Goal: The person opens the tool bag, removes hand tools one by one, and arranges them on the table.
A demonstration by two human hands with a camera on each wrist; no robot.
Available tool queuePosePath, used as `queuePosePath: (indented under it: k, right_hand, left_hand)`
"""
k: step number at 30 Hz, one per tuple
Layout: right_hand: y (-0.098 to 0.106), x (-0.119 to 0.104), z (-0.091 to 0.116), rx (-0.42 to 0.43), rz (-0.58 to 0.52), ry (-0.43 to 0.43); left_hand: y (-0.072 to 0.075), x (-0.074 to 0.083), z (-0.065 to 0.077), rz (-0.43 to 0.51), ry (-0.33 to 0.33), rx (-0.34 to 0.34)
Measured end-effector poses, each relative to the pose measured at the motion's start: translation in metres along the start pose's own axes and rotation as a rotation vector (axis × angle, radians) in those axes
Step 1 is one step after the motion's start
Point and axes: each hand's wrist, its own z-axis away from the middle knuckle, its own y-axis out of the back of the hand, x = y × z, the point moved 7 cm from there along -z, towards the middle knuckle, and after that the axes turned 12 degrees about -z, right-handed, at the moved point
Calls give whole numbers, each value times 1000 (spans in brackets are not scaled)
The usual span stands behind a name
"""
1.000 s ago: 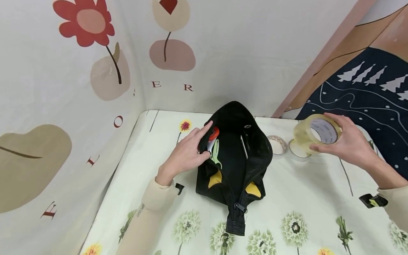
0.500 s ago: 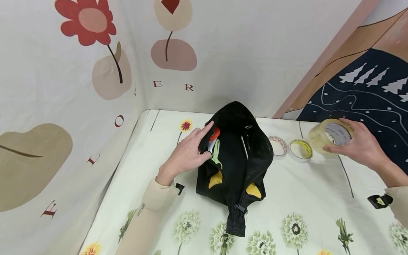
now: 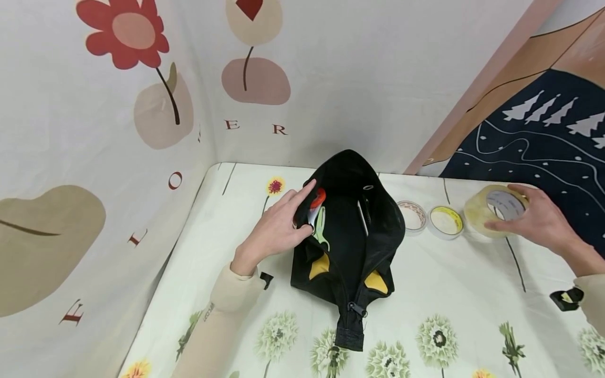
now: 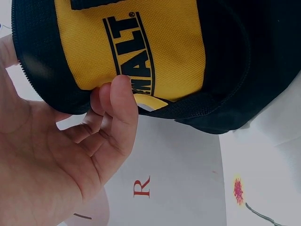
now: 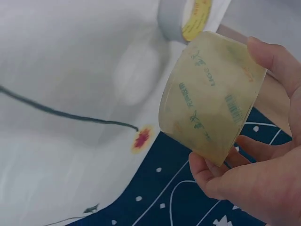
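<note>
My left hand [image 3: 276,226] pinches the left rim of a black-and-yellow zippered tool bag [image 3: 391,226], thumb inside and fingers outside. In the left wrist view its fingers lie against the yellow lettered panel [image 4: 178,52]. The bag's mouth gapes upward. Within it are light green scissors [image 3: 320,226], a red-topped item [image 3: 319,198] of unclear kind, and a thin pale-edged item [image 3: 362,218]. At the right, my right hand [image 3: 545,218] grips a wide roll of clear packing tape [image 3: 479,211] by its edges; the right wrist view shows green print on that roll.
Two narrower tape rolls lie on the flowered tablecloth right of the bag: one with reddish print [image 3: 420,229] and one with a yellow core [image 3: 456,222]. Behind them rises a cloth-covered wall [image 3: 340,115]. A dark patterned cloth [image 3: 534,152] hangs at the right.
My right hand has moved right and lowered the packing tape roll toward the tablecloth, uncovering the yellow-cored roll. The left hand and the bag have stayed in place.
</note>
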Motion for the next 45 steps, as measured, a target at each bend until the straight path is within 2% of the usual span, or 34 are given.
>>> queuePosePath:
  k: [10,22,38,45]
  right_hand:
    - [-10,20,-5,-44,3,-45]
    - [-16,31,-7,-76,23,-88]
    - [-26,36,-8,-122,13,-39]
    - [-29,43,-7,-160,16,-81]
  left_hand:
    - [-1,-2,1,8,4,4]
    - [-1,-3,0,11,6,0]
    - [-2,-4,1,14,3,-4]
    - [0,-2,1,19,-8,2]
